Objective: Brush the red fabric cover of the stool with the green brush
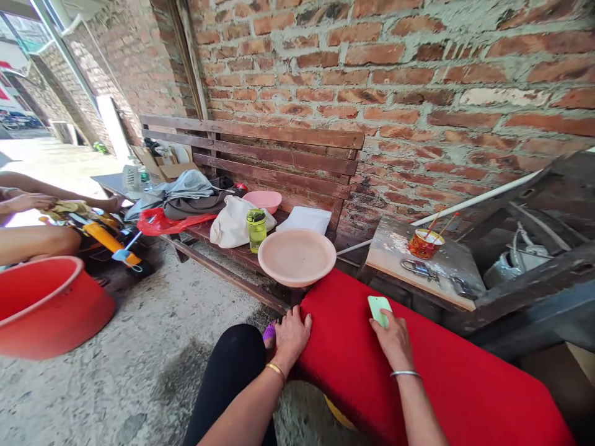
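Observation:
A red cloth [446,365] covers the long surface in front of me. My left hand [292,334] lies on its near left edge with the fingers bent over the cloth, and no object shows in it. In the middle of the cloth my right hand [394,339] is closed on a pale green flat piece [380,308] with rounded corners. A small dark spot shows near its far end; its exact kind is unclear. Just beyond the cloth's left end stands a wide pale pink basin [297,255], close to my left hand.
A wooden bench [279,148] along the brick wall holds a green bottle [256,229], a white bag [232,223], paper [304,219] and clothes. A small table [395,248] bears a red tin [424,243] and a padlock [419,269]. A red tub [51,310] stands left, near another person.

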Available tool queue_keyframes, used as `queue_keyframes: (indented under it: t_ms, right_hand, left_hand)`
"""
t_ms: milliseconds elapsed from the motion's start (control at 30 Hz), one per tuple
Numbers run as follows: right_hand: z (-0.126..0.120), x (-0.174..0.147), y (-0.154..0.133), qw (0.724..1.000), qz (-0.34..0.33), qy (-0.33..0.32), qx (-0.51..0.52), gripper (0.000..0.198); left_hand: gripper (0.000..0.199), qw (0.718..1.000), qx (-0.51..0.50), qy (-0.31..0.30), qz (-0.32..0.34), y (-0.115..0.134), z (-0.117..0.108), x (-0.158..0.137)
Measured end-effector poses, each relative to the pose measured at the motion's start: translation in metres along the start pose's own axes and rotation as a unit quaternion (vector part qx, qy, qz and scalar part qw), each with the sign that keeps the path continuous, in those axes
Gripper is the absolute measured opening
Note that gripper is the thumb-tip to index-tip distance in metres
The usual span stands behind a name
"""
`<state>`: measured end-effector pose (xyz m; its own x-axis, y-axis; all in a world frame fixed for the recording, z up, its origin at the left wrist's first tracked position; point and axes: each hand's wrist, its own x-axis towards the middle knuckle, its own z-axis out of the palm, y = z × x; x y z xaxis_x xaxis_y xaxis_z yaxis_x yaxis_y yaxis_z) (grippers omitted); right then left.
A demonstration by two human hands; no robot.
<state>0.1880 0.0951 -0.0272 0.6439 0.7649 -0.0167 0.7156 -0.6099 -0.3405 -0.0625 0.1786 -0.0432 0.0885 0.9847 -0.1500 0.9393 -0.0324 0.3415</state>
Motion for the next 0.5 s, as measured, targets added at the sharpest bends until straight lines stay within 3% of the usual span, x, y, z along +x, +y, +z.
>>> queue_keyframes:
  t_ms: [67,133,367,500]
  right_hand:
    - [0.008,0.005,-0.019,1.0,-0.016,-0.008,0.007,0.05]
    - [0.01,0.008,-0.02,1.0,-0.015,-0.017,0.007,0.046]
    - [-0.021,-0.002,0.053,0.995,0.095,0.005,-0.02,0.054]
    - [-0.014,0.007,0.034,0.998,0.066,0.02,-0.01,0.051]
  left_hand:
    - [0.049,1.0,0.0,0.001,-0.001,0.0,0.001,0.001]
    - [0.048,1.0,-0.003,0.001,-0.002,-0.001,0.002,0.002]
    - [0.049,1.0,-0.007,0.003,0.005,-0.003,0.003,0.002]
    - [0.05,1.0,0.003,0.007,0.008,-0.004,0.005,0.002]
